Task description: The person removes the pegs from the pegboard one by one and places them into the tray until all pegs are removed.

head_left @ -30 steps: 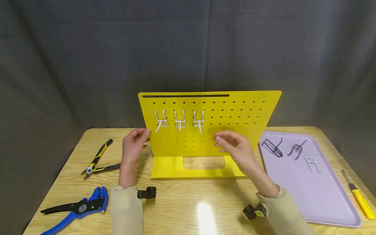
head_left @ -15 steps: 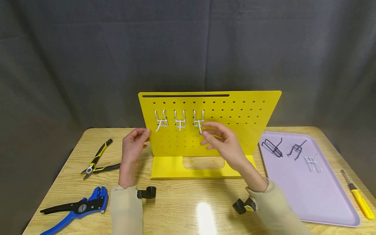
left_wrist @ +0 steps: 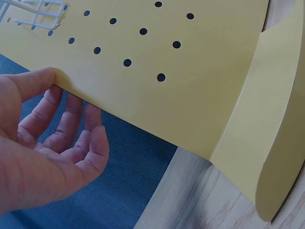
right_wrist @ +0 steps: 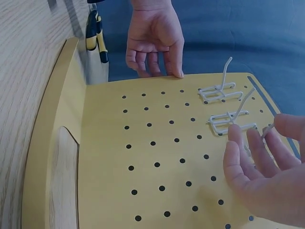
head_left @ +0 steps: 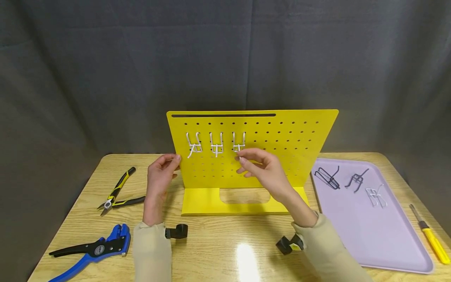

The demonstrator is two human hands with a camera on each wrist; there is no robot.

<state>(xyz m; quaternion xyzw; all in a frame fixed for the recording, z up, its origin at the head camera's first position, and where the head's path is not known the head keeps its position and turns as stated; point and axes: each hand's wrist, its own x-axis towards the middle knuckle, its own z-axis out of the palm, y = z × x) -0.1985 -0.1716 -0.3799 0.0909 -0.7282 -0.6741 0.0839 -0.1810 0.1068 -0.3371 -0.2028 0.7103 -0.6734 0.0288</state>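
Pinching its left edge, the left hand (head_left: 160, 172) steadies the yellow pegboard (head_left: 226, 167); third from left, a mounted white hook (head_left: 239, 145) has its prong pinched by the right hand (head_left: 266, 170). Apparent step: seating adjustment; next move likely requires light pressure.

The person wears a long, plain beige cloth left sleeve (head_left: 152, 252) and a matching long, plain beige cloth right sleeve (head_left: 329, 250), each ending at the wrist in a soft, slightly creased cuff, beyond which the left hand (head_left: 160, 176) and right hand (head_left: 267, 172) are bare. A small black left wrist camera (head_left: 177, 231), with a short bracket and rounded end, projects from its cuff; the black right wrist camera (head_left: 284, 245) has a blocky-looking end and a small yellow-green patch (head_left: 295, 247) near its bracket.
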